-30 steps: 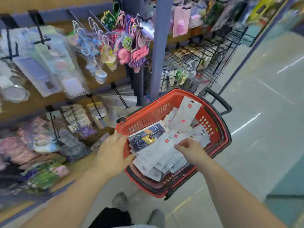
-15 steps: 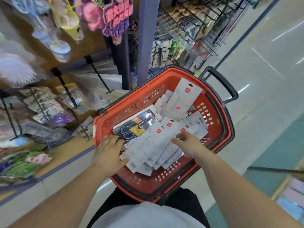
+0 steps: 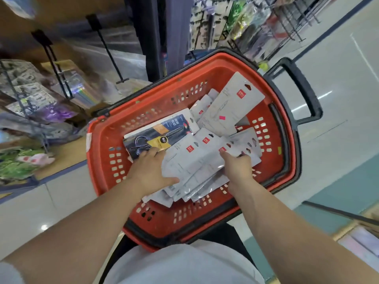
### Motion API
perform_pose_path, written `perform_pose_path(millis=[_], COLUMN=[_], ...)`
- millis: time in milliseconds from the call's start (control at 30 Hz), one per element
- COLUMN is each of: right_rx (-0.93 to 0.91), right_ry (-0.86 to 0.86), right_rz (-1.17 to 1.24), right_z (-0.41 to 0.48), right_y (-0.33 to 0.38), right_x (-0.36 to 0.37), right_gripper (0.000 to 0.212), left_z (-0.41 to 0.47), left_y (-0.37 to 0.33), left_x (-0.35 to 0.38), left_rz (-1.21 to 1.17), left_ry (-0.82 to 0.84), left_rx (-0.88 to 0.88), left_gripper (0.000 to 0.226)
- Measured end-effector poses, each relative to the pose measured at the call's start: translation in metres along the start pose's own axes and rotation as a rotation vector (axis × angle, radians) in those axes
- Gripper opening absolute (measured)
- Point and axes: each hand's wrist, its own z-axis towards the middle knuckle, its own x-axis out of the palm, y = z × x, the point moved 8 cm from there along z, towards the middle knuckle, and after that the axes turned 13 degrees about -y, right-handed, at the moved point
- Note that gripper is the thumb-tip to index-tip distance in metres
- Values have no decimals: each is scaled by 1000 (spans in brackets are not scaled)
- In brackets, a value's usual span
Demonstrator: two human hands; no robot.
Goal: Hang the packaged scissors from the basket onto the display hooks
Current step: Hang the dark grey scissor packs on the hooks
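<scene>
Both hands are seen inside the red perforated plastic basket (image 3: pixel 102 167), which stands beside the shelving. All the goods noted are in the basket. A fanned stack of white carded scissor packs (image 3: pixel 196 160) lies across the middle. A dark blue scissor pack with a yellow label (image 3: pixel 164 132) is tucked against its left edge. One larger white card (image 3: pixel 231 107) is propped toward the far wall.

The right hand (image 3: pixel 238 169) is clamped on the right side of the fanned stack, thumb on top and fingers curled under. The left hand (image 3: pixel 151 173) is laid fairly flat. Its fingertips touch the dark blue pack and its thumb rests on the stack's near-left corner; nothing is gripped by it.

Step judged: a bunch is being gathered for lifting out.

The cards look glossy and are splayed, so slipping is to be expected. The stack is best squared between both hands first, with the punched hanger holes at the far ends brought into line. A thinner bunch would be more easily threaded.

The black wire display hooks (image 3: pixel 106 50) are seen up on the left, well apart from the basket, with bare rod showing. The holes should be turned toward a hook tip before the reach is made. The dark blue pack is probably better left aside for its own hook.
</scene>
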Motion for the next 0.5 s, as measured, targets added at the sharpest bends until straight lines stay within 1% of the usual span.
perform_pose_path(millis=[67, 100, 133, 200, 267, 300, 367, 433, 500], right_rx=[61, 82, 100, 107, 90, 80, 61, 70, 81], right_ry=[97, 169, 249, 418, 528, 557, 597, 624, 669], right_rz=[55, 72, 91, 104, 81, 61, 24, 7, 2], right_z=[-1, -4, -9, -22, -37, -41, -47, -49, -53], right_y=[-4, -5, -6, -5, -2, 1, 7, 12, 17], right_x=[8, 14, 22, 40, 54, 59, 68, 77, 87], right_gripper=[42, 32, 26, 26, 30, 31, 27, 24, 33], left_z=[-3, -5, -6, -8, -5, -2, 6, 13, 18], left_y=[-7, -11, -14, -19, -19, -17, -10, -6, 2], left_x=[17, 24, 31, 39, 40, 39, 34, 27, 19], left_rz=[-57, -82, -105, -109, -97, -110, -179, -270, -410], left_ry=[53, 75, 97, 125, 102, 79, 38, 22, 8], left_rx=[-58, -78, -90, -106, -113, -125, -171, -202, -265], left_gripper=[135, 142, 148, 156, 153, 146, 125, 96, 62])
